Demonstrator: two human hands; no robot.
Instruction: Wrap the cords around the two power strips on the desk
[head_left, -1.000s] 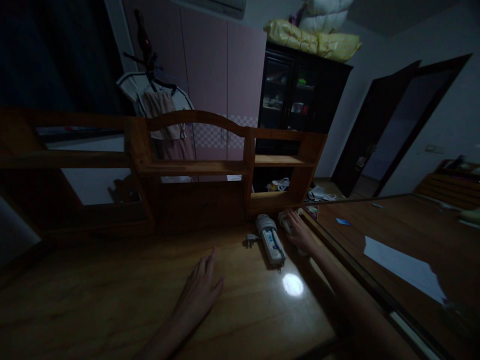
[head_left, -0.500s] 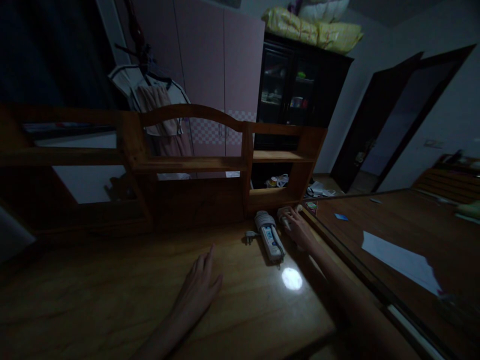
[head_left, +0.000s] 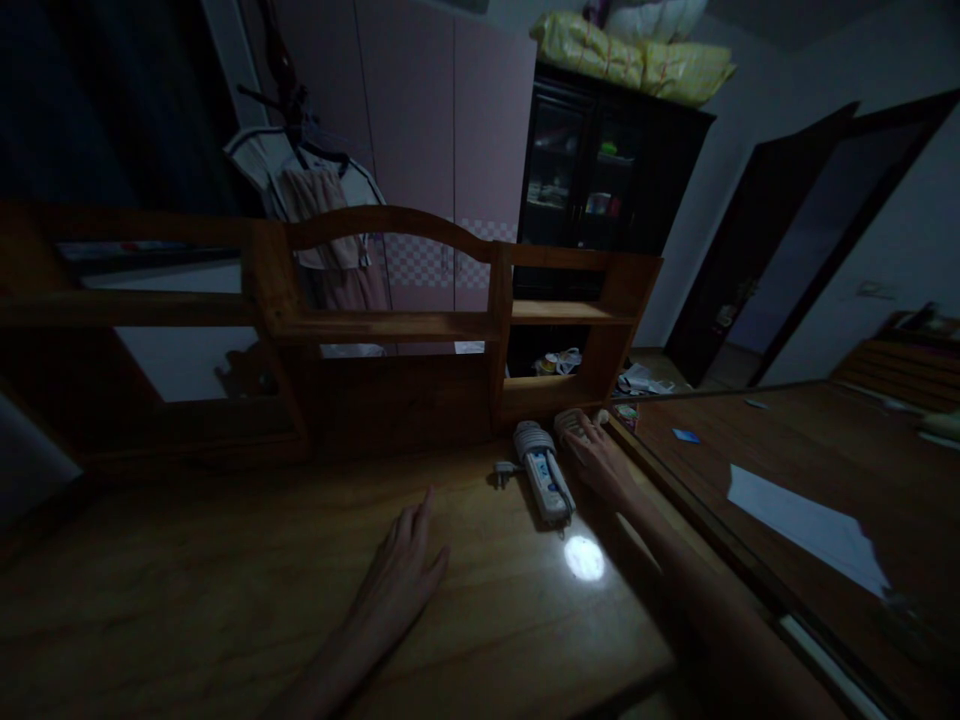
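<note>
A white power strip [head_left: 550,492] with its grey cord [head_left: 533,437] wound around the far end lies on the wooden desktop [head_left: 247,590]. Its plug [head_left: 506,473] rests to the left. Just right of it is a beige object with a ribbed end like wound cord [head_left: 570,420]; the rest is hidden under my right hand [head_left: 600,465]. Those fingers are apart and lie over the object, touching it. My left hand [head_left: 405,565] hovers over or rests on the desktop, left of the power strip, fingers stretched out and holding nothing.
A wooden shelf unit [head_left: 390,325] runs along the back of the desk. Beyond the desk's right edge are a brown surface [head_left: 690,480], a white paper sheet [head_left: 802,525] and a blue card [head_left: 685,436]. A bright light reflection shows on the desktop.
My right hand's fingers have spread and flattened over the beige object, showing more of its ribbed end. My left hand keeps its pose. The whole view has shifted slightly.
</note>
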